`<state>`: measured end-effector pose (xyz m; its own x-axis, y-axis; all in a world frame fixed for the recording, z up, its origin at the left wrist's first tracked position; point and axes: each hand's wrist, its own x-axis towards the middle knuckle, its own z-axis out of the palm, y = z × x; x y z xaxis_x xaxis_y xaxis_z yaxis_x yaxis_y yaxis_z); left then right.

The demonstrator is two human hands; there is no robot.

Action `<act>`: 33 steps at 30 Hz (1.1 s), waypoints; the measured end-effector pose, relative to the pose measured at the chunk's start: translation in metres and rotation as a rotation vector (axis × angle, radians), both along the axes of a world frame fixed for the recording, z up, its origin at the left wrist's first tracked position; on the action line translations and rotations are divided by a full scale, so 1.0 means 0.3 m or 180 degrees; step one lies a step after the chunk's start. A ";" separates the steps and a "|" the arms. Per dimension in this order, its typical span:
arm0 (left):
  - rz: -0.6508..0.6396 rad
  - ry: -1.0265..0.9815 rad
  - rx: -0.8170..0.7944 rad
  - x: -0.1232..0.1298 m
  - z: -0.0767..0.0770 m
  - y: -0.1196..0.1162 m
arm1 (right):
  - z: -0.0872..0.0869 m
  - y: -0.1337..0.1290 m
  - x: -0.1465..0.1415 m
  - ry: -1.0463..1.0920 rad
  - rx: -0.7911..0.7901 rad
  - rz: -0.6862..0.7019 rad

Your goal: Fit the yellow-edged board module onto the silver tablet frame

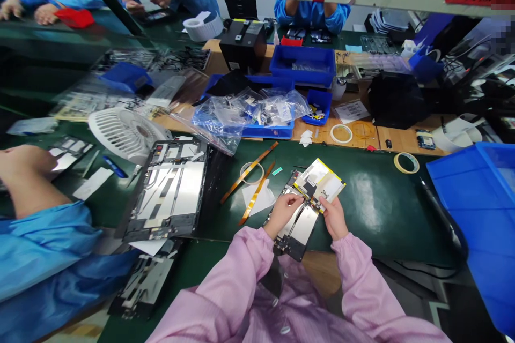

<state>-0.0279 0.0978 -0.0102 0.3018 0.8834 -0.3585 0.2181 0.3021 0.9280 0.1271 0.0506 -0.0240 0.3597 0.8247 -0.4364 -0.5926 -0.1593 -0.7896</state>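
A white battery pack with yellow edges (322, 182) is tilted above the upper part of an open tablet housing (300, 228), which lies at the table's front edge. My right hand (333, 217) grips the battery pack by its lower right edge. At the pack's lower left, my left hand (285, 211) has its fingers pinched together over the housing; what they hold, if anything, is too small to tell. Left of the housing lie a white paper sheet (259, 199) and two orange-brown strips, one of them (257, 193) across the sheet.
Stacked tablet housings (169, 187) and a white fan (124, 131) stand to the left, beside a co-worker's blue sleeve (48, 257). Blue trays and plastic bags (249, 112) line the shelf behind. At right are a tape roll (406, 163), a black tool (444, 220) and a blue bin (470, 198).
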 end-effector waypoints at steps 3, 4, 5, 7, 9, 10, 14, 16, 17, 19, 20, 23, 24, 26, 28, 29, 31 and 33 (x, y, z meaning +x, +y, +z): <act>0.0160 0.0125 -0.0021 0.017 -0.012 -0.004 | -0.005 -0.002 -0.008 -0.0061 -0.0004 -0.0048; 0.0188 0.0161 -0.0025 0.023 -0.015 -0.006 | -0.007 -0.003 -0.011 -0.0080 0.0001 -0.0054; 0.0203 0.0190 -0.0027 0.028 -0.016 -0.007 | -0.008 -0.004 -0.013 -0.0097 0.0009 -0.0054; 0.0205 0.0236 -0.0028 0.034 -0.013 -0.009 | -0.009 -0.005 -0.016 -0.0130 0.0021 -0.0047; 0.0202 0.0284 -0.0021 0.037 -0.006 -0.009 | -0.009 -0.006 -0.017 -0.0159 0.0030 -0.0043; 0.0205 0.0309 -0.0017 0.037 -0.002 -0.009 | -0.008 -0.006 -0.017 -0.0171 0.0035 -0.0045; 0.0204 0.0360 -0.0025 0.038 0.004 -0.006 | -0.006 -0.005 -0.013 -0.0202 0.0053 -0.0040; 0.0191 0.0361 -0.0042 0.040 0.002 -0.004 | -0.008 -0.005 -0.011 -0.0206 0.0044 -0.0024; 0.0188 0.0359 -0.0049 0.041 0.000 -0.004 | -0.009 -0.004 -0.011 -0.0205 0.0038 -0.0017; 0.0191 0.0350 -0.0065 0.043 -0.005 -0.004 | -0.012 -0.004 -0.010 -0.0199 0.0026 -0.0008; 0.0197 0.0344 -0.0071 0.043 -0.007 -0.004 | -0.014 -0.004 -0.010 -0.0195 0.0021 -0.0005; 0.0209 0.0312 -0.0082 0.044 -0.012 -0.004 | -0.017 -0.004 -0.010 -0.0183 0.0012 0.0008; 0.0208 0.0297 -0.0081 0.043 -0.013 -0.004 | -0.018 -0.004 -0.010 -0.0182 0.0013 0.0013; 0.0200 0.0267 -0.0074 0.042 -0.014 -0.005 | -0.019 -0.004 -0.010 -0.0180 0.0022 0.0023; 0.0192 0.0241 -0.0072 0.039 -0.015 -0.005 | -0.020 -0.003 -0.010 -0.0183 0.0031 0.0020; 0.0188 0.0232 -0.0075 0.038 -0.017 -0.005 | -0.020 -0.003 -0.011 -0.0184 0.0032 0.0015; 0.0186 0.0219 -0.0087 0.036 -0.020 -0.006 | -0.020 -0.003 -0.010 -0.0186 0.0028 0.0007; 0.0190 0.0213 -0.0098 0.035 -0.023 -0.007 | -0.019 -0.003 -0.010 -0.0189 0.0022 0.0010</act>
<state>-0.0174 0.0958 -0.0172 0.2234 0.8873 -0.4034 0.2602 0.3446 0.9020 0.1241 0.0497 -0.0299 0.3822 0.8288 -0.4086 -0.5443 -0.1555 -0.8244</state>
